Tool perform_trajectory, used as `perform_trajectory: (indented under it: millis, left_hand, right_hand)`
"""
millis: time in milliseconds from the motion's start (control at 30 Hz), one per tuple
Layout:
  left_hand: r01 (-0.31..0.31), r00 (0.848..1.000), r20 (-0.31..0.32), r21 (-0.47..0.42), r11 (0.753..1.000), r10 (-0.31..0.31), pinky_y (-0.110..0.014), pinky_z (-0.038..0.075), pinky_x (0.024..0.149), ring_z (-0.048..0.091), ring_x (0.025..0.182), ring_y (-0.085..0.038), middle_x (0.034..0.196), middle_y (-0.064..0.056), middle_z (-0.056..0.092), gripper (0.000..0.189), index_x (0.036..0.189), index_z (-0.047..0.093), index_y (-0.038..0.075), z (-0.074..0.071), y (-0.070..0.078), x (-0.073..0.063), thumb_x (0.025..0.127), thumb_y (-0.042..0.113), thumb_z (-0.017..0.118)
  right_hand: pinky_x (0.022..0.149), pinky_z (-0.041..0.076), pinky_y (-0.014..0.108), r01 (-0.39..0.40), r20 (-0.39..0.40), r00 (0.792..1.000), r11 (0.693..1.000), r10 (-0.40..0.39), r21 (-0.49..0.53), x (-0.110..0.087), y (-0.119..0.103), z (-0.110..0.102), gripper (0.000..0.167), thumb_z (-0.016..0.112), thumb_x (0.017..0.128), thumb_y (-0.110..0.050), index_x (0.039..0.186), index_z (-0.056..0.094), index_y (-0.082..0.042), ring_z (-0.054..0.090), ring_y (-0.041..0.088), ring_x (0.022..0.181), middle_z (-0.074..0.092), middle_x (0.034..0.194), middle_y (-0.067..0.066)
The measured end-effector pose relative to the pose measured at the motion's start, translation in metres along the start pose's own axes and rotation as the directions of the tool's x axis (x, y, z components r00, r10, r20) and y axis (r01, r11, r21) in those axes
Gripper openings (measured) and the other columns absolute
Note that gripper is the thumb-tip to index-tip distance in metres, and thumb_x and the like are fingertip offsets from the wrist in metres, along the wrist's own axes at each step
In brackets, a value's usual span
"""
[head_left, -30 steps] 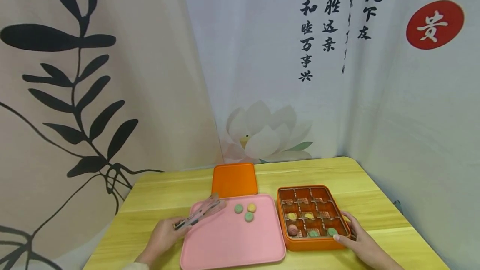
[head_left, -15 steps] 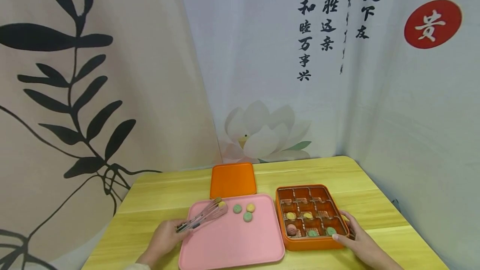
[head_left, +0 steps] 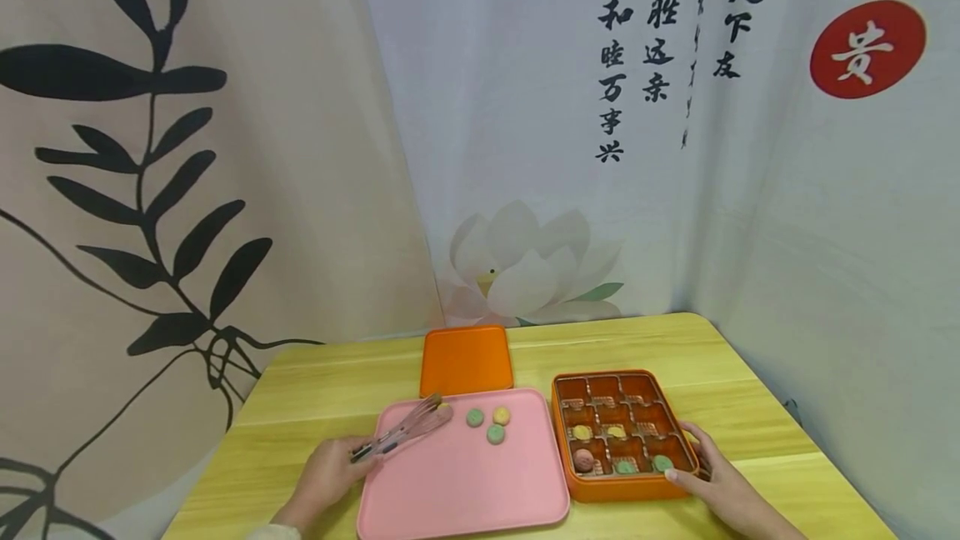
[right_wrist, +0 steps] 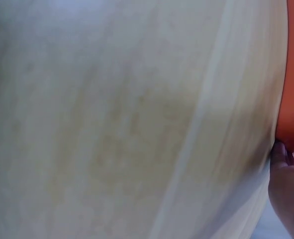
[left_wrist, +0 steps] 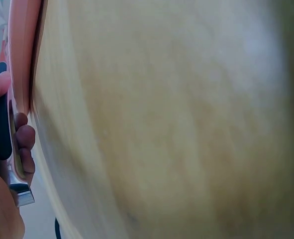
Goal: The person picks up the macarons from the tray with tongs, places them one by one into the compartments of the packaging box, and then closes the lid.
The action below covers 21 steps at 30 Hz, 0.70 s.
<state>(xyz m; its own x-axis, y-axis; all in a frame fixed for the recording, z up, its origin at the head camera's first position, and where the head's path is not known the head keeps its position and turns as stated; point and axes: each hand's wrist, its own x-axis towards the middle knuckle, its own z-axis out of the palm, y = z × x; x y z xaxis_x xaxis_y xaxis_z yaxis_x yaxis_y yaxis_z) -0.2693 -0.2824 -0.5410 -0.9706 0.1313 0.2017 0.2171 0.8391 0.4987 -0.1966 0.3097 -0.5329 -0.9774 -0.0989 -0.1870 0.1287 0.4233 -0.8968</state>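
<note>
My left hand (head_left: 327,473) holds a pair of tongs (head_left: 401,433) by the handle, which shows a dark grip in the left wrist view. The tongs' slightly parted ends are over the upper left of a pink tray (head_left: 465,490), near a mostly hidden yellow round piece (head_left: 444,407). Farther right on the tray lie a yellow macaron-like piece (head_left: 501,416) and two green ones (head_left: 475,417). My right hand (head_left: 716,482) grips the right front corner of an orange divided box (head_left: 615,488). Yellow, pink and green pieces sit in its middle and front compartments.
An orange lid-like square (head_left: 467,361) lies behind the tray, on the yellow wood-grain table (head_left: 330,373). A printed curtain (head_left: 300,148) hangs behind the table and along its right side.
The tongs' ends have shifted slightly, and a yellow piece now shows beside them. The camera view has moved a little. My right hand stays on the box.
</note>
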Motion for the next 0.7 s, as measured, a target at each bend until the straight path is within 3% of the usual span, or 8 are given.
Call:
perform_trajectory:
  millis: [267,467,700]
  left_hand:
    - [-0.013,1.000,0.025,-0.019,1.000,0.013,-0.029,0.051,0.069,0.056,0.073,-0.003,0.088,0.009,0.071,0.021,0.100,0.078,0.016,-0.0006,-0.0006,0.0011,0.082,0.025,0.080]
    - [-0.021,0.999,0.035,-0.032,0.999,0.022,-0.027,0.048,0.066,0.054,0.070,-0.004,0.084,0.011,0.068,0.017,0.099,0.078,0.016,-0.0006,-0.0014,0.0012,0.085,0.025,0.078]
    - [-0.002,1.000,0.024,-0.068,0.998,0.004,-0.027,0.050,0.069,0.058,0.075,-0.003,0.089,0.008,0.071,0.019,0.100,0.078,0.015,-0.0039,0.0004,-0.0002,0.084,0.027,0.079]
  right_hand:
    - [0.095,0.043,0.058,-0.004,-0.005,1.000,1.000,0.004,0.006,-0.0012,-0.0005,0.0009,0.084,0.062,0.098,-0.031,0.155,0.006,-0.006,0.034,0.055,0.133,0.023,0.149,0.040]
    - [0.092,0.046,0.053,0.006,-0.006,1.000,1.000,-0.006,0.016,0.0007,0.0025,0.0002,0.081,0.062,0.099,-0.028,0.155,0.006,-0.008,0.039,0.051,0.130,0.032,0.146,0.037]
    - [0.097,0.035,0.067,-0.021,0.012,1.000,1.000,0.021,-0.001,-0.0003,0.0004,-0.0013,0.085,0.062,0.098,-0.035,0.156,0.005,-0.010,0.014,0.060,0.138,0.015,0.153,0.039]
